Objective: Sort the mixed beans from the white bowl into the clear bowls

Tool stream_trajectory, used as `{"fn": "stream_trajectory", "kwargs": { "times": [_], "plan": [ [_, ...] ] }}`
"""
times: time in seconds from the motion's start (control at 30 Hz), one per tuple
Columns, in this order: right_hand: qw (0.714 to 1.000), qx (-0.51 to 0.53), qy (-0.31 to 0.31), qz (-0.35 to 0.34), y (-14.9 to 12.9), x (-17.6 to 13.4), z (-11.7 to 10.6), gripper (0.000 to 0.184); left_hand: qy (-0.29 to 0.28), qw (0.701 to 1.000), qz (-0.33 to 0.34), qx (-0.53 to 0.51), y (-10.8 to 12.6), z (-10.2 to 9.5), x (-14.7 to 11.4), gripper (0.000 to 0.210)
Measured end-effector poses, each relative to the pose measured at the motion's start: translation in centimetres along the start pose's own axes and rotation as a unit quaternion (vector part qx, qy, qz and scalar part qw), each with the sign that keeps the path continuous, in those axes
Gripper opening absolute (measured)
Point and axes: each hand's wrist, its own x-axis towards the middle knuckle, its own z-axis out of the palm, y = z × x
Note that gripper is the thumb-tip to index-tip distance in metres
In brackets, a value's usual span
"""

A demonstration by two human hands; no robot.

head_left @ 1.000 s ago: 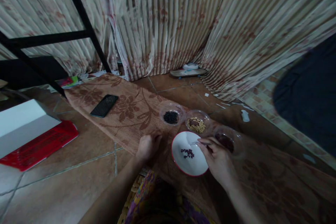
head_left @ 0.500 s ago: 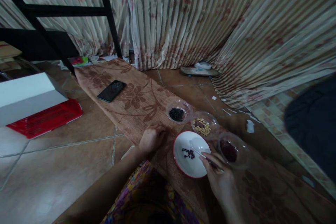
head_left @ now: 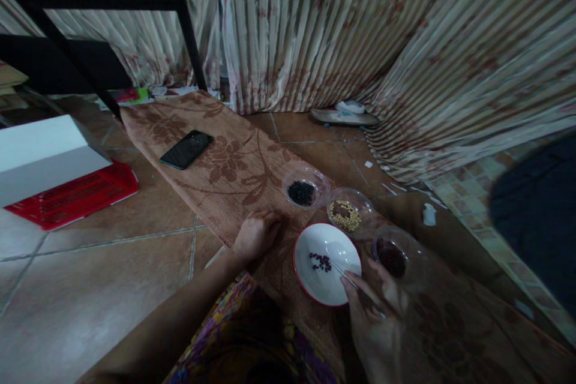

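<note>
White bowl (head_left: 344,244), one piece, is at the right hand (head_left: 378,318), whose fingers pinch one pair of tweezers (head_left: 339,270) near several dark beans (head_left: 320,262). Three clear tubs (head_left: 323,185) stand beyond these fingers. Left hand (head_left: 257,236) has curled fingers.

No text, brand or number can be read with certainty. On the red panel (head_left: 83,195) next to the white box (head_left: 45,153), some dark rows resemble printing, but they are too blurred. The skateboard (head_left: 330,116) carries a bluish mark, also illegible.
</note>
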Motion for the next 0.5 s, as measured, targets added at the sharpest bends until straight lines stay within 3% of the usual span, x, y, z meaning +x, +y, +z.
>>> {"fn": "stream_trajectory", "kwargs": {
  "times": [0.23, 0.5],
  "plan": [
    [0.999, -0.025, 0.030, -0.021, 0.33, -0.27, 0.66, 0.023, -0.001, 1.000, -0.009, 0.009, 0.19, -0.22, 0.09, 0.014],
    [0.999, -0.027, 0.019, -0.014, 0.36, -0.34, 0.85, 0.022, -0.005, 1.000, -0.009, 0.016, 0.25, -0.28, 0.11, 0.014]
  ]
}}
